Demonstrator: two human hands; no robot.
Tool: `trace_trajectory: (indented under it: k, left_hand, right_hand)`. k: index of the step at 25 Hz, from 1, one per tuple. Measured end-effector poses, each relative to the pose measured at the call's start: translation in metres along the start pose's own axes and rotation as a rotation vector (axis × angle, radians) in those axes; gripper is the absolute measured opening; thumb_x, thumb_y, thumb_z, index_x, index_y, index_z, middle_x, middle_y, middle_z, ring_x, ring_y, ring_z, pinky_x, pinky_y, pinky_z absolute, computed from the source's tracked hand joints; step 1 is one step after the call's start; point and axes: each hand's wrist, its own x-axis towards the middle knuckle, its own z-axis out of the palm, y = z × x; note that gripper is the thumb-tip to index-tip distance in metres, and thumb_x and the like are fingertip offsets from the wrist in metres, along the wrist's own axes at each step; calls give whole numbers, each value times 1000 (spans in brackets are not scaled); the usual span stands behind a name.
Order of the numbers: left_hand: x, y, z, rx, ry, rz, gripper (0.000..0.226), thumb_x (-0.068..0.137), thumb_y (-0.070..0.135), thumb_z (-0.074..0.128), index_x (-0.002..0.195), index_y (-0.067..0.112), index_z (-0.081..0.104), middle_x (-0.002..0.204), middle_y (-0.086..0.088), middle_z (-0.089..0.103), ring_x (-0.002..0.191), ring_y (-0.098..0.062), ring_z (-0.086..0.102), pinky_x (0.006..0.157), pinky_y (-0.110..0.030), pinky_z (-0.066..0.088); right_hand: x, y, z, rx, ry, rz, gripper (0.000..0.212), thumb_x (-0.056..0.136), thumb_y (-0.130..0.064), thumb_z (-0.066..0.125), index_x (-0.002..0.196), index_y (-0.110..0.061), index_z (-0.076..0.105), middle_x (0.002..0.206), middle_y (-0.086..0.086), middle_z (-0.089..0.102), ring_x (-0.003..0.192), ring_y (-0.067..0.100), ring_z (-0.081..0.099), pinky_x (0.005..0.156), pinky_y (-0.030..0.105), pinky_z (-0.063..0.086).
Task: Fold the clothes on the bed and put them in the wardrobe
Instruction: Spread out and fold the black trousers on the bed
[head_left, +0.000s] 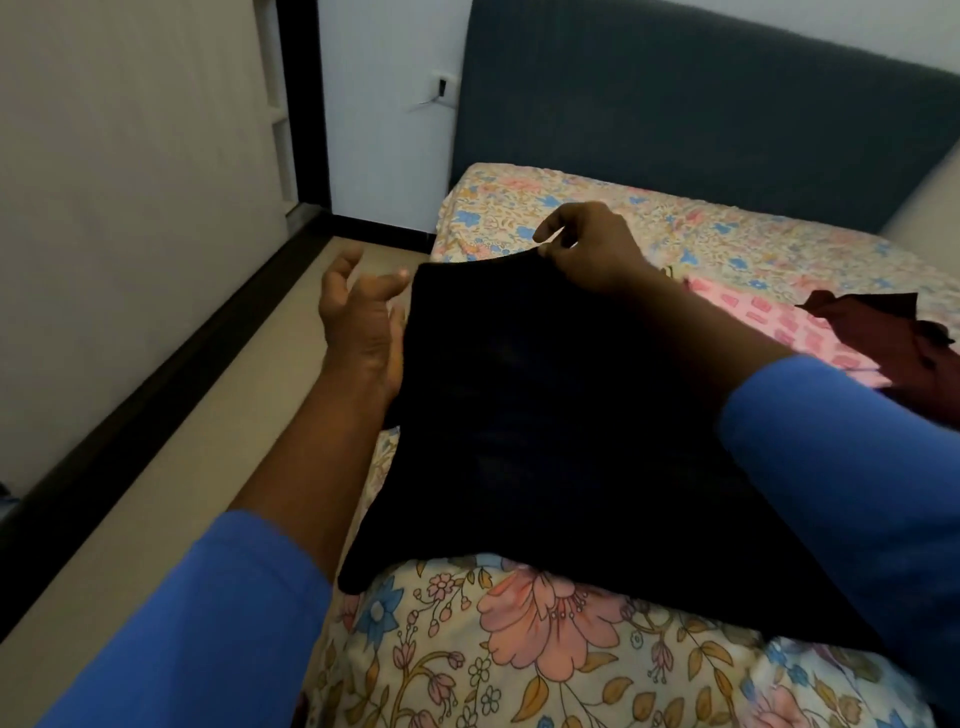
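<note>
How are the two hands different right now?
The right hand pinches the top edge of the black cloth; the left hand is open, holding nothing. The right hand is at the cloth's far edge; the left hand is beside its left edge. Both arms have blue sleeves.

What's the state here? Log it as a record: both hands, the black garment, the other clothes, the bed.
black garment: spread on the floral bedsheet
left hand: open, fingers spread, at the black garment's left edge
right hand: pinches the black garment's far edge
maroon garment: crumpled at right, by the pink patterned cloth
headboard: dark blue-grey, behind the bed
</note>
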Motion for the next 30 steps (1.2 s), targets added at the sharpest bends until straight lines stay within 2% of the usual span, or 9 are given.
trace_trajectory:
  k: [5,9,12,15,18,21,23,25,30]
  left_hand:
    - [5,-46,-11,677,20,-148,37,84,25,81,117,25,65,117,3,64,94,-9,62,81,-28,55]
    - [8,-56,-32,1242,-119,-120,42,76,50,80,112,34,65,128,-1,61,113,-23,62,100,-45,54]
    - [-9,-52,-36,1581,-447,155,50,64,76,70,104,47,63,128,5,57,117,-19,58,99,-48,52]
    - [-38,-45,-30,1851,-761,241,23,76,58,79,82,42,64,115,12,59,113,-16,59,97,-45,51]
    - [-50,-32,-17,1683,-672,328,11,90,41,73,86,36,65,97,12,64,97,-17,65,83,-38,51]
    - [-56,-37,-8,1611,-760,351,22,93,39,72,113,34,65,109,12,65,101,-13,63,84,-34,49]
    - [-57,-51,-7,1779,-858,361,30,92,40,72,121,34,64,109,11,62,107,-15,63,87,-33,50]
    - [-55,-56,-3,1821,-839,366,10,93,34,70,102,36,65,94,15,59,100,-16,65,81,-33,50]
    - [-51,-55,2,1563,-767,284,5,103,33,55,98,31,56,88,9,63,84,-14,63,76,-38,53]
  right_hand:
    - [29,42,85,-241,-25,145,32,100,-37,60,130,-26,58,129,5,64,124,29,57,107,49,37]
    - [-55,41,80,-61,-106,-108,26,99,-43,61,120,-28,64,117,-4,59,108,15,58,98,42,48]
    - [-139,60,44,-313,-229,-262,37,99,-55,52,129,-34,57,126,-7,56,117,14,53,98,36,38]
    - [-201,100,9,-462,-195,-64,49,102,-54,44,145,-30,47,139,0,52,127,22,50,107,45,37]
    - [-231,138,-23,-296,-91,153,39,103,-30,50,142,-26,51,137,3,53,126,24,53,105,42,42]
    - [-232,169,-53,-196,22,328,42,99,-14,52,140,-23,56,134,6,53,121,26,58,98,36,46]
    - [-219,181,-63,-226,-31,397,49,98,-12,54,145,-24,52,140,7,50,122,29,59,99,38,47]
    - [-205,182,-64,-281,-120,394,56,97,-15,57,151,-28,47,148,5,45,125,29,57,98,39,47]
    - [-171,186,-67,-438,-343,363,43,97,-29,65,139,-30,56,137,2,60,118,24,61,94,40,52]
